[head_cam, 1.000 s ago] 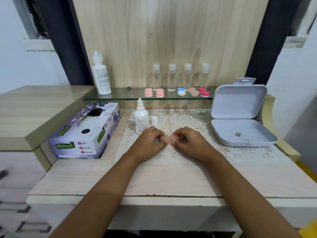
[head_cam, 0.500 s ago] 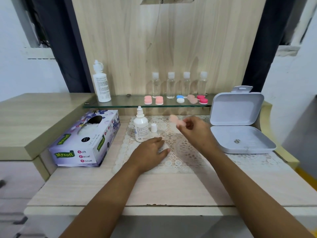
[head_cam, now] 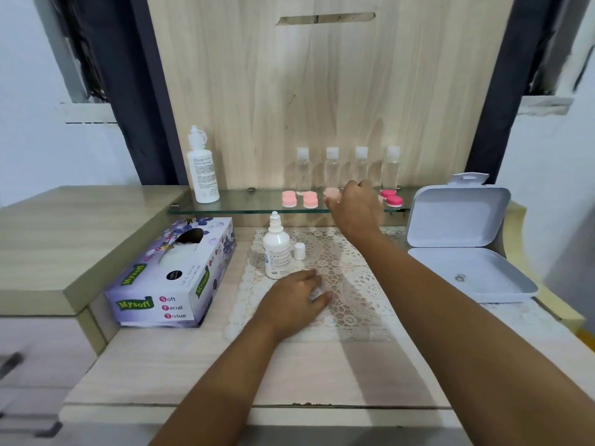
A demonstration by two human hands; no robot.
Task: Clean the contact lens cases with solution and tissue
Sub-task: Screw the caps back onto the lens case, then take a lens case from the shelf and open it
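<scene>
Head view shows the right hand (head_cam: 354,207) stretched forward to the glass shelf (head_cam: 244,201), where half a second ago it was raised above the lace mat (head_cam: 354,284) with the pale pink lens case (head_cam: 331,193) pinched in it. That case is now at the shelf's level, just left of the hand, the fingers (head_cam: 335,206) closed around its near end; whether it already rests on the glass cannot be told. A second ago both hands met over the mat with the case between them. The left hand (head_cam: 294,299) has since settled palm down on the mat, fingers loosely spread and gripping nothing, just below the small solution bottle (head_cam: 276,252), which stands uncapped with its white cap (head_cam: 299,251) beside it. On the shelf, two coral pink cases (head_cam: 299,199) sit left of the right hand and a deep pink case (head_cam: 392,198) shows to its right; the hand hides whatever lies between. Four clear bottles (head_cam: 347,169) line the back of the shelf, and a tall white bottle (head_cam: 202,170) stands at its left end. The tissue box (head_cam: 167,281) lies on the counter (head_cam: 225,368) left of the mat, and the open white box (head_cam: 463,239) is on the right, both where they were before.
</scene>
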